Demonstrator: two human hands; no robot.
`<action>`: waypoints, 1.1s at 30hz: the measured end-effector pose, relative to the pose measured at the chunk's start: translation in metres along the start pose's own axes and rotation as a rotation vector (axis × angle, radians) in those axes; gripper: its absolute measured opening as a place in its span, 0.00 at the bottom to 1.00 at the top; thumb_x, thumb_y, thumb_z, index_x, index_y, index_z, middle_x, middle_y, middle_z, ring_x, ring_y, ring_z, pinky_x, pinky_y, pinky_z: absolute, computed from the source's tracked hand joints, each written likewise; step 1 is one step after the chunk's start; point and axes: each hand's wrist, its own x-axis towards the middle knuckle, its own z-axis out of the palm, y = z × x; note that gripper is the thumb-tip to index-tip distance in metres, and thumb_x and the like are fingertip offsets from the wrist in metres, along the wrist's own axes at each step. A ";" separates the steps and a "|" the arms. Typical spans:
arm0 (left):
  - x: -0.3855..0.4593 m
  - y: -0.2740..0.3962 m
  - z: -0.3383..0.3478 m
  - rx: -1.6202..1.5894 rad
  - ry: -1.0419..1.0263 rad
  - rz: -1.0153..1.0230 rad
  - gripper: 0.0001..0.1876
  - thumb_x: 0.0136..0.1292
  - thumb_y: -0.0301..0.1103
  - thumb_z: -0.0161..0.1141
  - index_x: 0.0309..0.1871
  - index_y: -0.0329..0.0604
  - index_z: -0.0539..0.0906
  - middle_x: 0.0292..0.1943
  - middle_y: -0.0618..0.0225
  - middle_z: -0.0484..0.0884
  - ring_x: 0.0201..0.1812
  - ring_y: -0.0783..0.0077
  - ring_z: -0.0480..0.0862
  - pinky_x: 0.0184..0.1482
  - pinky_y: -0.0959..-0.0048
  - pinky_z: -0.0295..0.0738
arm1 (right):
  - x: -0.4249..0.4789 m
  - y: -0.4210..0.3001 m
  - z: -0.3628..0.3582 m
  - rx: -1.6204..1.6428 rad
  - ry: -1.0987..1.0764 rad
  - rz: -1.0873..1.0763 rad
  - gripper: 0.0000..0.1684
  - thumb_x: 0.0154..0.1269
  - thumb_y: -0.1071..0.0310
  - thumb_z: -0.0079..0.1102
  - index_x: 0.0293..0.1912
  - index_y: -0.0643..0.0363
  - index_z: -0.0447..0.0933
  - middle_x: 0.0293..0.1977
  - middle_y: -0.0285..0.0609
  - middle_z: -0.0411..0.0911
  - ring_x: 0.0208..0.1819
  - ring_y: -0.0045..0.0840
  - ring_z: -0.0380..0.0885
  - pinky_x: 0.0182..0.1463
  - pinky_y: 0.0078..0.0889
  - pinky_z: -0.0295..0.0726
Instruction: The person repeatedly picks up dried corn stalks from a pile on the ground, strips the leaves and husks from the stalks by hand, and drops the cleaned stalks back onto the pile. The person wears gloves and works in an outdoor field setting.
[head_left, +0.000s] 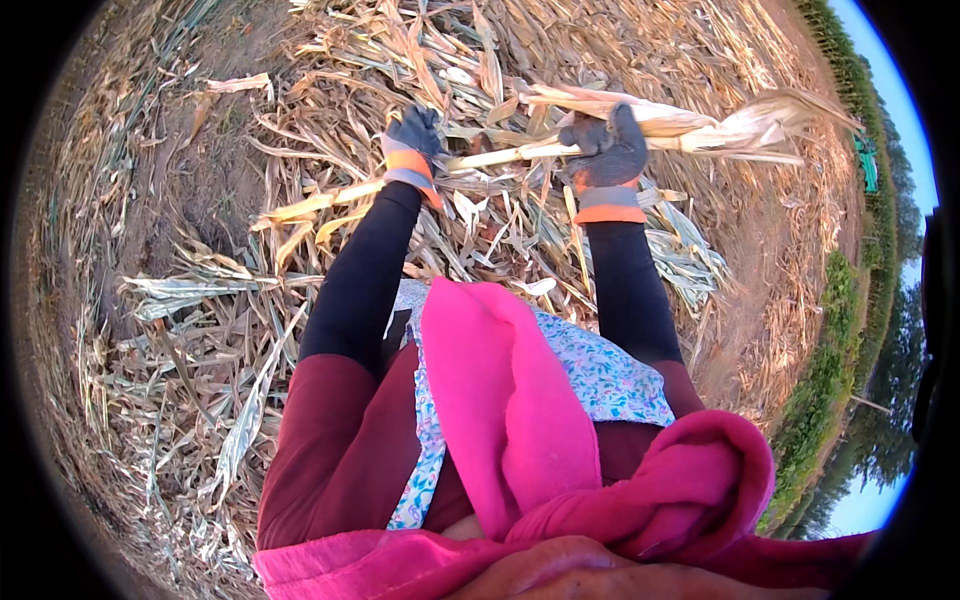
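A dry corn stalk (510, 155) lies crosswise before me, with pale papery husk (757, 124) at its right part. My right hand (609, 150), in a dark-coated glove with orange and grey bands, grips it near the husk. My left hand (412, 146), gloved alike, is closed around the stalk further left. A yellowish stalk piece (330, 199) sticks out past the left wrist; whether it belongs to the same stalk is hidden by the hand. Below both hands spreads a heap of dry corn stalks and leaves (480, 217).
Loose corn leaves (225, 397) cover the ground at the left, beside a strip of bare soil (202, 150). Green plants (817, 375) border the field at the right. A green object (868, 161), perhaps a machine, stands far off. A pink cloth (510, 390) hangs in front of me.
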 end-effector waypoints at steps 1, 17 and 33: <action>0.007 -0.021 -0.005 0.133 0.033 0.012 0.11 0.57 0.38 0.46 0.41 0.48 0.73 0.34 0.67 0.74 0.30 0.65 0.77 0.30 0.70 0.71 | 0.006 -0.007 -0.007 -0.003 -0.036 -0.019 0.18 0.56 0.55 0.52 0.30 0.62 0.72 0.10 0.29 0.54 0.13 0.18 0.55 0.25 0.30 0.67; -0.298 -0.506 -0.389 0.249 0.059 -1.197 0.19 0.57 0.41 0.50 0.50 0.44 0.75 0.40 0.56 0.78 0.42 0.61 0.77 0.48 0.64 0.68 | 0.045 -0.106 -0.109 -0.140 0.201 -0.316 0.21 0.59 0.56 0.48 0.43 0.64 0.69 0.38 0.53 0.74 0.29 0.33 0.73 0.25 0.29 0.69; -0.094 -0.113 -0.093 0.317 -0.487 -0.145 0.30 0.50 0.38 0.60 0.58 0.49 0.64 0.52 0.52 0.71 0.52 0.54 0.72 0.51 0.65 0.68 | 0.026 -0.090 -0.027 0.036 0.018 -0.228 0.12 0.58 0.61 0.52 0.28 0.60 0.69 0.09 0.28 0.53 0.13 0.18 0.54 0.23 0.25 0.58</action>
